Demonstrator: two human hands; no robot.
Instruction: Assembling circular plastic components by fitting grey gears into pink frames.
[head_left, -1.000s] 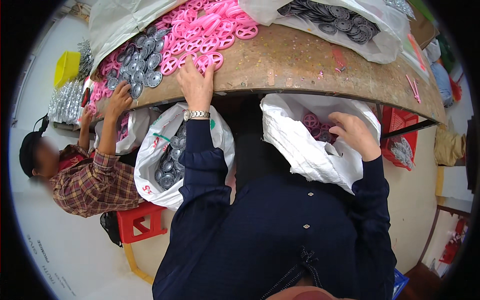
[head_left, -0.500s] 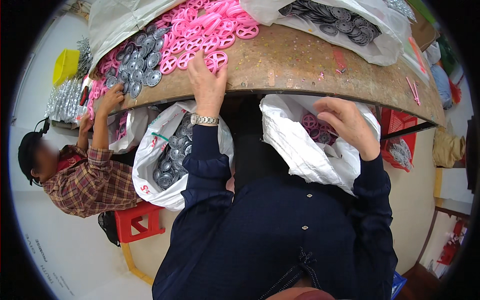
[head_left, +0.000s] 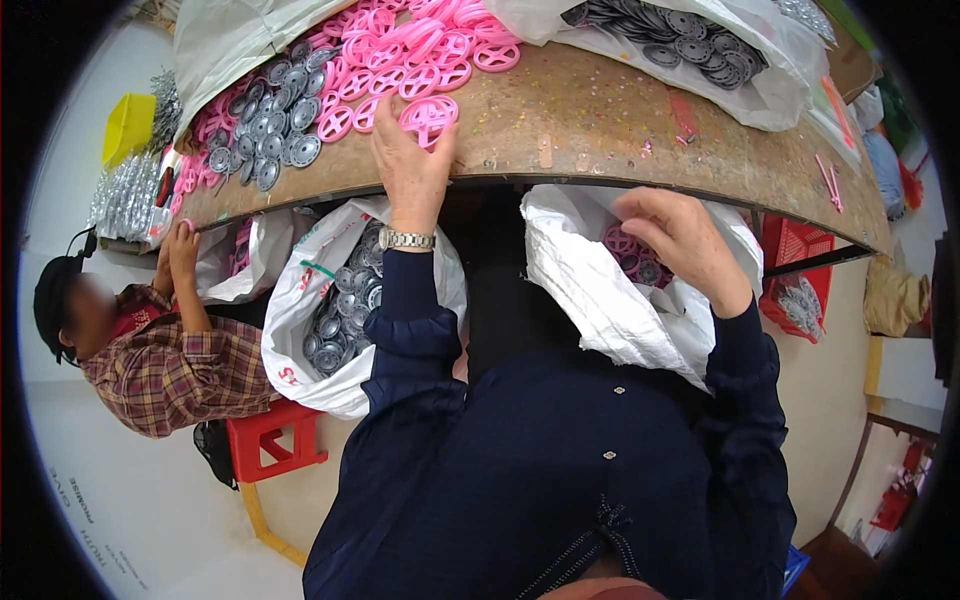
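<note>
Reaching up over the near edge of the bench [head_left: 600, 120], the left hand [head_left: 412, 165] lies flat with its fingers spread on the worn brown top, fingertips touching a pink spoked wheel [head_left: 428, 112] at the front of a heap of pink wheels [head_left: 410, 50]. A metal wristwatch [head_left: 406, 239] sits at the cuff of the dark blue sleeve. Beside the pink heap, toward the left, lie grey wheels [head_left: 265, 125] of the same shape. The right hand [head_left: 680, 245] hangs below the bench edge over the mouth of a white woven sack [head_left: 600, 300], fingers curled loosely inward; whether it holds anything cannot be told. Pink and grey wheels show inside that sack. A second white sack [head_left: 310, 330] under the left arm is filled with grey wheels. At the far left, another person in a plaid shirt [head_left: 170, 365] sits by a red stool [head_left: 275, 440], both hands raised to the bench edge.
</note>
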